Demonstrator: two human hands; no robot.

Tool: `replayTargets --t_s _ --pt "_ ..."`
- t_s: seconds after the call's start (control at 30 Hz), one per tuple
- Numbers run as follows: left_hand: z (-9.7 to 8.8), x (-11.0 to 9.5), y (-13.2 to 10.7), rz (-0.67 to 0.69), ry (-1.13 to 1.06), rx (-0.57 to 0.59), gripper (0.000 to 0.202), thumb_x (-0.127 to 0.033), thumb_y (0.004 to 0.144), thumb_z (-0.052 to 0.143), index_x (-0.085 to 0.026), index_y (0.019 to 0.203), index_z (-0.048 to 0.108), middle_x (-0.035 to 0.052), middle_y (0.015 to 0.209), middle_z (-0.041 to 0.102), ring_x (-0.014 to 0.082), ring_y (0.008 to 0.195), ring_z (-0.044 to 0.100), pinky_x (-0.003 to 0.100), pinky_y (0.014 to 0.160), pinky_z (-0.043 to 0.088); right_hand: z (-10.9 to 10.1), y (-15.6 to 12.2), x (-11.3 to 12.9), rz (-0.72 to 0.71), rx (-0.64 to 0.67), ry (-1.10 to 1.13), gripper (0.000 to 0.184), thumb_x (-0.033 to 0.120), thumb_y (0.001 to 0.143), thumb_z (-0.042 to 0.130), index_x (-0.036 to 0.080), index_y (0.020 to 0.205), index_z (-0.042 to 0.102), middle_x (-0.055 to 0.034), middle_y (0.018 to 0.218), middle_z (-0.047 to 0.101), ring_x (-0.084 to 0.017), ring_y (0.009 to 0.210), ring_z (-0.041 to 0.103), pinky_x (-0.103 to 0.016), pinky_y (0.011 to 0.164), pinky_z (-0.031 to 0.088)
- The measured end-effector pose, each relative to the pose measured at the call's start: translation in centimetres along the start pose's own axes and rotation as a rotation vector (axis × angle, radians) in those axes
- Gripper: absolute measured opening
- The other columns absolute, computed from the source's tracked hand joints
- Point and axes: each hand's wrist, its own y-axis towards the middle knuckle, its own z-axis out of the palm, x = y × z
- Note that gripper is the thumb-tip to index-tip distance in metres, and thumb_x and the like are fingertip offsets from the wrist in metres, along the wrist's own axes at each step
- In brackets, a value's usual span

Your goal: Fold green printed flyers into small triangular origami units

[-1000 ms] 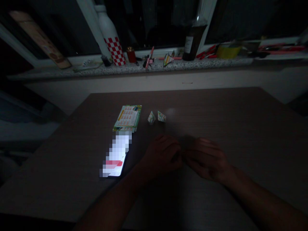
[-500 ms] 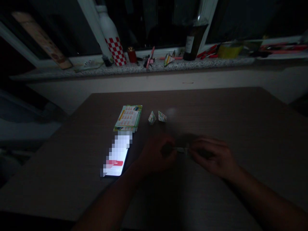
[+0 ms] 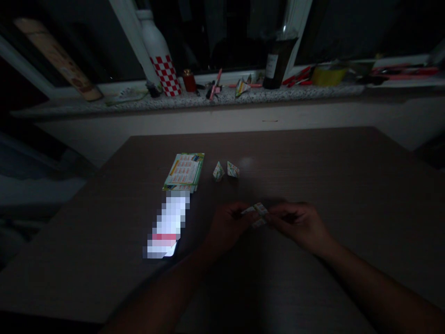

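Observation:
In dim light, my left hand [image 3: 225, 227] and my right hand [image 3: 301, 225] meet over the middle of a brown table [image 3: 330, 157], both pinching a small folded strip of printed paper [image 3: 257, 212] between their fingertips. The strip is held just above the tabletop. Beyond the hands lie two small folded paper triangles [image 3: 225, 170] side by side. A stack of printed paper sheets [image 3: 184, 171] rests to the left of them, and a lit phone [image 3: 167, 227] lies face up beside my left forearm.
A stone window sill [image 3: 208, 98] runs along the far wall. On it stand a white bottle with red checks [image 3: 160, 53], a dark glass bottle [image 3: 276, 55], a small red jar [image 3: 189, 80], pens, another folded paper piece [image 3: 242, 86] and a yellow tape roll [image 3: 328, 74].
The hands lay close together on the table a second ago. They have since lifted slightly, and the folded paper strip now shows between the fingertips.

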Motion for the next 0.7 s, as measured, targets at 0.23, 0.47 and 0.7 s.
replayTargets --t_s 0.23,0.47,0.7 --pt "0.2 -0.5 -0.3 -0.022 0.069 -0.001 0.017 -0.031 0.068 0.074 -0.015 0.070 0.070 -0.0004 0.064 0.067 0.0115 0.057 0.057 0.020 0.052 0.040 -0.1 -0.1 0.7 0.063 0.030 0.032 0.017 0.030 0.077 0.069 0.015 0.071 0.071 -0.0037 0.061 0.070 -0.012 0.052 0.062 -0.020 0.046 0.048" --pt "0.2 -0.4 0.0 -0.034 -0.073 -0.035 0.030 -0.030 0.067 0.076 -0.014 0.092 0.069 0.0027 0.078 0.070 0.0142 0.067 0.064 0.022 0.060 0.048 0.7 0.0 0.4 0.285 -0.041 0.229 0.019 0.035 0.073 0.073 0.016 0.073 0.071 -0.0022 0.059 0.068 -0.011 0.050 0.059 -0.021 0.049 0.046" --pt "0.4 -0.5 0.0 -0.058 -0.203 0.047 0.030 -0.027 0.071 0.075 -0.015 0.097 0.066 0.0042 0.087 0.073 0.0173 0.076 0.068 0.025 0.069 0.053 0.8 0.2 -0.2 0.369 -0.089 0.355 0.024 0.037 0.069 0.076 0.016 0.079 0.070 -0.0036 0.065 0.071 -0.012 0.055 0.062 -0.023 0.054 0.049"
